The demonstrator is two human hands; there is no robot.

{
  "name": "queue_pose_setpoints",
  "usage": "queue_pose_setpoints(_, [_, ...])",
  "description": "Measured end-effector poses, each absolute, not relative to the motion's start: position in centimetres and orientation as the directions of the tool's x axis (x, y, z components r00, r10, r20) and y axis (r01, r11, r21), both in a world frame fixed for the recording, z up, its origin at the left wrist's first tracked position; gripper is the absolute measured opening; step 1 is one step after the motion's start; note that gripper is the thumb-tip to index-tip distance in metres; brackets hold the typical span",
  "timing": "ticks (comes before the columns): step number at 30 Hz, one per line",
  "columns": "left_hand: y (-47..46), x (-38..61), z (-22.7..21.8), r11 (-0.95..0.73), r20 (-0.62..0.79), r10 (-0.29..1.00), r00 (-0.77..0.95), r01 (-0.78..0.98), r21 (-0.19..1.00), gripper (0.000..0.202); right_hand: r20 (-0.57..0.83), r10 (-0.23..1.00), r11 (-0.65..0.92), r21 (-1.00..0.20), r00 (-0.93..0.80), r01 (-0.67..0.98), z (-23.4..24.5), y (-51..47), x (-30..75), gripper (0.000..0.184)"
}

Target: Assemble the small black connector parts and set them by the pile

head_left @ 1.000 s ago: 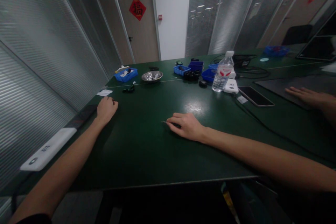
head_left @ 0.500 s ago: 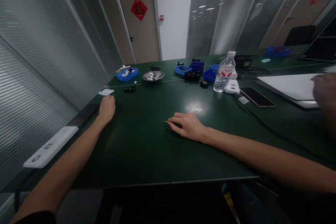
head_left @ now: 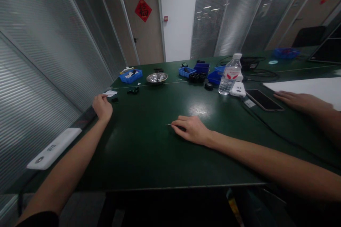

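Observation:
My left hand [head_left: 102, 106] is stretched far out to the left edge of the dark green table [head_left: 149, 149], fingers curled, its tips by a white paper scrap [head_left: 110, 93] and a small dark part [head_left: 114, 99]. I cannot make out whether it grips anything. My right hand [head_left: 191, 128] rests mid-table with its fingers pinched on a thin metal pin [head_left: 169, 125] whose tip sticks out to the left. Another small black part [head_left: 133, 91] lies just beyond the left hand.
At the back stand blue bins [head_left: 130, 76] [head_left: 200, 69], a metal bowl [head_left: 157, 77], black parts [head_left: 197, 77], a water bottle [head_left: 228, 76], a white charger [head_left: 238, 89] and a phone [head_left: 263, 100]. Another person's hand [head_left: 295, 100] lies flat by a white sheet [head_left: 309, 88]. A white power strip [head_left: 53, 148] lies at left.
My left hand slid further out and left, towards the paper scrap. The right hand stayed put. The other person laid a white sheet down at right and set a hand beside it.

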State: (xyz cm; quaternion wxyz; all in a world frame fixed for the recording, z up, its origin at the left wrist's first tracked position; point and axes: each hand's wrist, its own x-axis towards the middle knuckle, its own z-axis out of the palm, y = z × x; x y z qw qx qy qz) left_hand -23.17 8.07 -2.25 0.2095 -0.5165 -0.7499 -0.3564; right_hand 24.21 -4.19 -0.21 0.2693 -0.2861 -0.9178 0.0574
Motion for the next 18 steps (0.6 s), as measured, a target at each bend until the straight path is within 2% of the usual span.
queue_pose_setpoints(3, [7.9,-23.9,-2.2,0.233,0.669,0.607,-0.429,0.901,0.367,0.041,0.458,0.553,0.832,-0.263,-0.696,0.488,-0.1,-4.2,24.2,0.031])
queue_pose_setpoints(8, [8.4,-24.0,-3.1,0.122,0.547,0.820,-0.169,0.985,0.121,0.049,0.455,0.552,0.833,-0.263,-0.699,0.486,-0.1,-4.1,24.2,0.029])
queue_pose_setpoints(10, [8.8,-24.0,-3.6,0.104,0.474,0.871,-0.127,0.992,0.073,0.049,0.453,0.552,0.833,-0.268,-0.700,0.483,-0.1,-4.1,24.2,0.030])
queue_pose_setpoints(12, [9.3,-24.2,-4.0,0.120,0.433,0.891,-0.137,0.991,0.066,0.049,0.453,0.552,0.833,-0.273,-0.700,0.481,-0.1,-4.2,24.2,0.030])
queue_pose_setpoints(18, [9.7,-24.8,-4.4,0.138,0.422,0.894,-0.147,0.989,0.051,0.049,0.446,0.556,0.831,-0.274,-0.701,0.484,-0.2,-4.1,24.2,0.031])
